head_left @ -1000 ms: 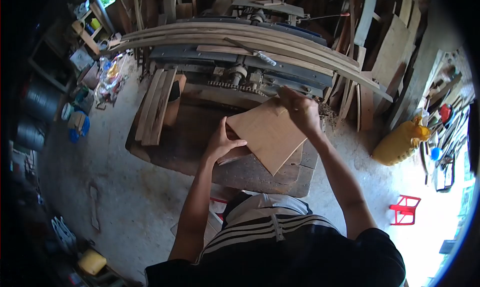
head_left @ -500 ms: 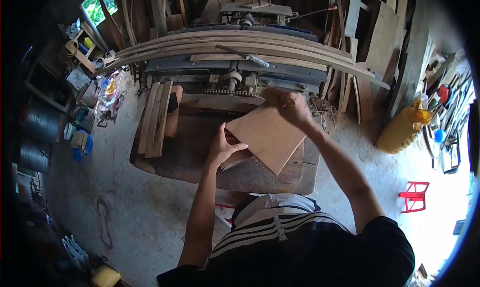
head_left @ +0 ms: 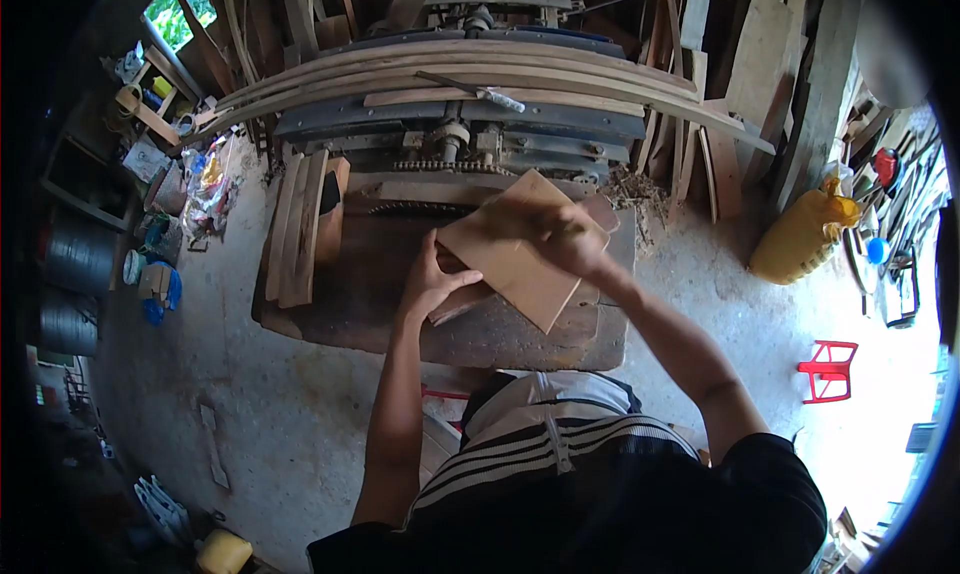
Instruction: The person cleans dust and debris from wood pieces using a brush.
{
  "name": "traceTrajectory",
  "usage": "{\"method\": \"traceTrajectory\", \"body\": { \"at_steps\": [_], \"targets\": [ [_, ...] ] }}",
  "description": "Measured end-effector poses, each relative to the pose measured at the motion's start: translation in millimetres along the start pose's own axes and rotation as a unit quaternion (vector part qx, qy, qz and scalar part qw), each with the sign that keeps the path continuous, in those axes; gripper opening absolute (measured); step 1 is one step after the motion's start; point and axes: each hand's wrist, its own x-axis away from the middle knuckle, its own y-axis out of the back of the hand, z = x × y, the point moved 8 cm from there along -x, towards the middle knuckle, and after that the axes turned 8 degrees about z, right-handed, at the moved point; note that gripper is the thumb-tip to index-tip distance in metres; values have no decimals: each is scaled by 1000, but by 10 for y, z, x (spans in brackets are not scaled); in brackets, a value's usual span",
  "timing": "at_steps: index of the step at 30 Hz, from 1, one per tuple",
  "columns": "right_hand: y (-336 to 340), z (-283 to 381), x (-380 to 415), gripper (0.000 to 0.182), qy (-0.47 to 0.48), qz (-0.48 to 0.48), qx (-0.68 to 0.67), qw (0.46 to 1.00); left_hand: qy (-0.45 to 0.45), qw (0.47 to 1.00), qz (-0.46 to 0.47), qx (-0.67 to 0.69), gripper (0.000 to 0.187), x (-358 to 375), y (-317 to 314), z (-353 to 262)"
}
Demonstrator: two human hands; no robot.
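Note:
A flat square wooden board (head_left: 530, 284) lies tilted like a diamond over the workbench (head_left: 380, 324). My left hand (head_left: 432, 282) grips its left corner, thumb toward the near edge and fingers along the far side. Beneath the board, a darker piece of wood (head_left: 460, 302) shows beside my thumb. My right hand (head_left: 575, 242) is closed over the board's right half, smeared by motion. A blurred brown tool (head_left: 510, 216) sticks out of it to the left, across the board's surface; I cannot tell its kind.
Wooden strips (head_left: 295, 234) lie at the bench's left end. Behind it stands a machine with a chain (head_left: 455, 166), long planks (head_left: 470, 74) and a brush-like tool (head_left: 498, 98) on top. A yellow sack (head_left: 800, 236) and red stool (head_left: 828, 372) are to the right.
My right hand has swept from the board's far right edge toward its middle, with the brown tool in it. My left hand keeps its hold. The whole view has shifted slightly.

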Motion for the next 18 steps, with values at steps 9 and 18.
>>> {"method": "traceTrajectory", "body": {
  "at_steps": [9,18],
  "targets": [
    [-610,53,875,49,2,165,100,981,19,998,13,58,111,63,-8,-201],
    [732,-445,712,28,-222,-66,-127,964,20,993,8,112,108,109,-30,-366]
  ]
}}
